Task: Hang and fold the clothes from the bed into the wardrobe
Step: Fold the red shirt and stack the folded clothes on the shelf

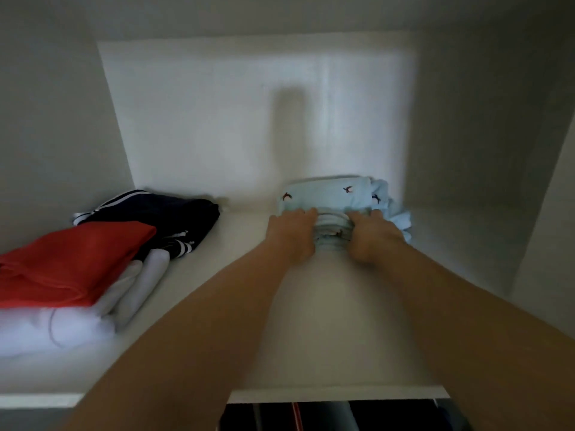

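Observation:
A folded light blue garment [329, 194] with small dark bird prints lies at the back of the white wardrobe shelf [342, 321], close to the rear wall. My left hand [291, 234] grips its near left edge with curled fingers. My right hand [371, 241] grips the near right edge the same way. Between my hands the folded layers of the garment show as a stack. Both forearms reach in over the shelf.
A folded red garment [68, 262] lies on white folded clothes [62, 331] at the shelf's left. Behind it sits a dark navy garment with white stripes [174, 219]. White side walls close the compartment. Hanging clothes [326, 416] show below the shelf's front edge.

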Demonstrator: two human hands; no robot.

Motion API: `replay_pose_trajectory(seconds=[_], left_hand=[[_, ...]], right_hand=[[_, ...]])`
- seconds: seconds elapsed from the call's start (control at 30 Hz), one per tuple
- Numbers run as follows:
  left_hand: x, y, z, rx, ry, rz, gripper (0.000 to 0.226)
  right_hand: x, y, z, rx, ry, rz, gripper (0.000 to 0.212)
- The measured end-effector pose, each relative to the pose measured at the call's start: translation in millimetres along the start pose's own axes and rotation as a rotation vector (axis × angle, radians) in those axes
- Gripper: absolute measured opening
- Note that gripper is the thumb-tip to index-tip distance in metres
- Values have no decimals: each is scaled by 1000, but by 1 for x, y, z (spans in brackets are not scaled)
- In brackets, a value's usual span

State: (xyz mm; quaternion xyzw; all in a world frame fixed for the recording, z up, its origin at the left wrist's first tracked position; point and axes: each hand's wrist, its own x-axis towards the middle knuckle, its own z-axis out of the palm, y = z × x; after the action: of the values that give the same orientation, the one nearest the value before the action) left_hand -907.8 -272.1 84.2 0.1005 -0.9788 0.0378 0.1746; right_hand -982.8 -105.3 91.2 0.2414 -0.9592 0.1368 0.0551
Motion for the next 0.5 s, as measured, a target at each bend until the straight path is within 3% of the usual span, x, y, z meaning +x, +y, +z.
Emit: replay_pose_trajectory(seconds=[0.2,0.5], left_hand=[[-37,-94,-27,116,-68,-186,45],[-60,-115,-22,211,-90,-222,60]], right_hand=[[-9,-96,24,-45,47,-281,58],[-2,-122,44,-49,53,-319,69]])
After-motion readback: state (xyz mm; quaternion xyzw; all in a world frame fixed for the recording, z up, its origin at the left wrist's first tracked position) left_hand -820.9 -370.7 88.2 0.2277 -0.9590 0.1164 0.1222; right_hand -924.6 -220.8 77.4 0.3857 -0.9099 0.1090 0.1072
